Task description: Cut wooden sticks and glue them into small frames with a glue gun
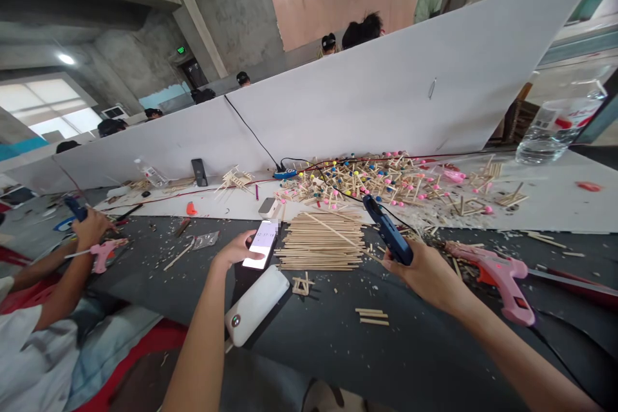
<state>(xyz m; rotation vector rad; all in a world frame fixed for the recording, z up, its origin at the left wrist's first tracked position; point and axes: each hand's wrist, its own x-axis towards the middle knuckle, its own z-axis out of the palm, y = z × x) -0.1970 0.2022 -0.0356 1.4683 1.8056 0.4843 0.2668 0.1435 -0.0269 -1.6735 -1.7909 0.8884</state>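
Note:
My left hand (237,250) grips a phone (262,246) with a lit screen, thumb and fingers around its sides. Just below it lies a white power bank (257,306). My right hand (431,272) is closed around a dark blue phone-shaped device (389,232), seen edge-on and tilted above the table. Between my hands is a flat bundle of thin wooden sticks (321,241). A small stick frame (302,284) and a few short sticks (372,317) lie nearer to me. The pink glue gun (502,277) rests to the right of my right hand.
A heap of stick pieces with coloured balls (371,178) lies along the white partition (367,103). A large water bottle (555,122) stands at the far right. At left, another person's hand (91,230) holds a blue device near a second pink glue gun (105,255).

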